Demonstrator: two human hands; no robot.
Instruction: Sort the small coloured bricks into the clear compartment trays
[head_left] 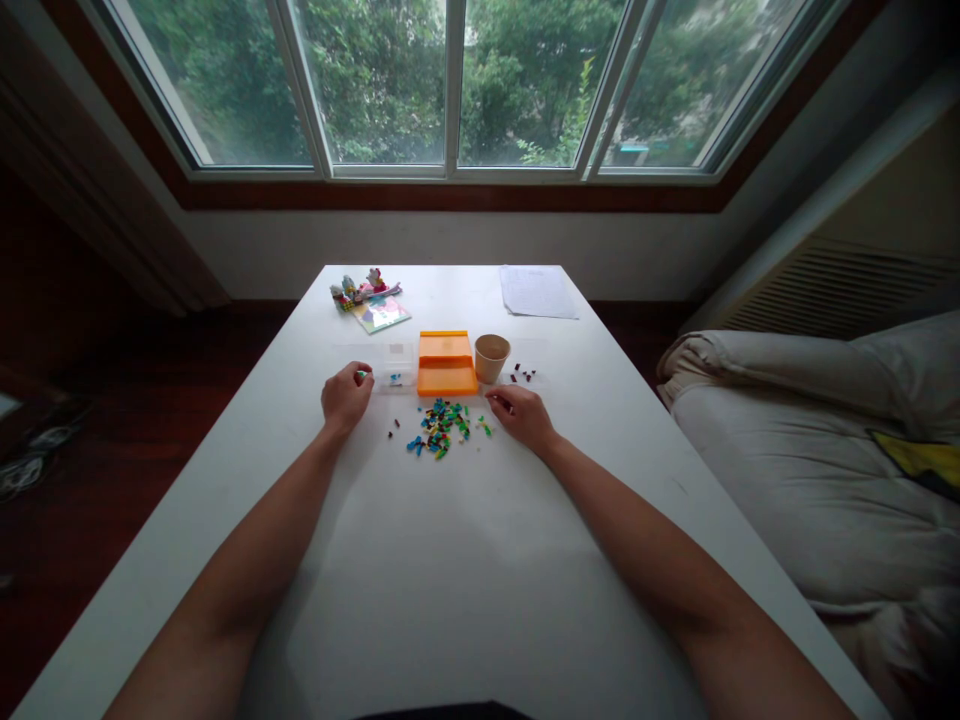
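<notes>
My left hand (346,396) is closed in a pinch at the left of the clear tray, and a small green brick (363,374) shows at its fingertips. A few blue bricks (396,380) lie in the clear plastic tray (399,354) beside it. My right hand (523,414) is also pinched, just in front of the paper cup (492,357); whatever its fingertips hold is too small to make out. Between the hands spreads a pile of small toy bricks (442,428) in blue, green, yellow and dark colours. An orange tray (447,377) stands behind the pile.
Several dark brown bricks (523,374) sit in another clear tray right of the cup. At the table's far left are small built figures (375,281) and a colourful card (382,314). Paper sheets (540,291) lie far right. A couch (810,440) stands beside the table (450,590).
</notes>
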